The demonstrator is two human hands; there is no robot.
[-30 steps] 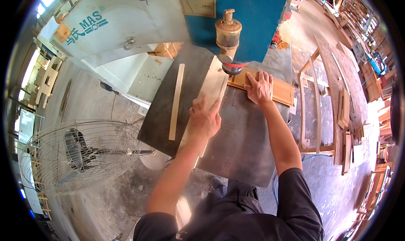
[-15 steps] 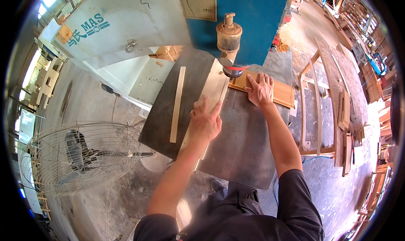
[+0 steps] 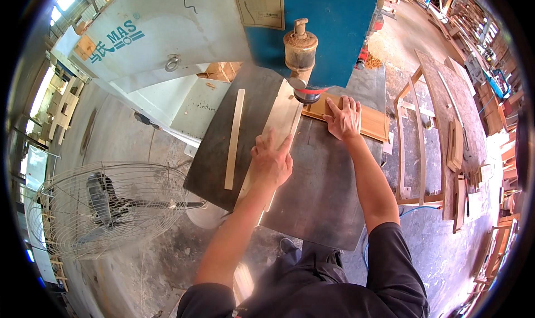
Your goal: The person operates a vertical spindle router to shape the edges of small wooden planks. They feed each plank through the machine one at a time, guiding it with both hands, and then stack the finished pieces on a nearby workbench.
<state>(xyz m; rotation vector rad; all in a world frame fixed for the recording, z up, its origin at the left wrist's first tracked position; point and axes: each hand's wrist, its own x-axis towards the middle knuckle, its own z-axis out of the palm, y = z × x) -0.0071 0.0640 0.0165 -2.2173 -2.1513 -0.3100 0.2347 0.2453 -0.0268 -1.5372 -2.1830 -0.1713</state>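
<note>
Resting open, hands (image 3: pixel 271 163) (image 3: pixel 344 119) on pale board (image 3: pixel 282 116) and brown panel (image 3: pixel 373 122), teal lettering (image 3: pixel 122 37) on white casing (image 3: pixel 159 20)

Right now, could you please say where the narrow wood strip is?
In the head view, the strip lies on the dark metal tabletop, left of the pale board under the left hand.
</note>
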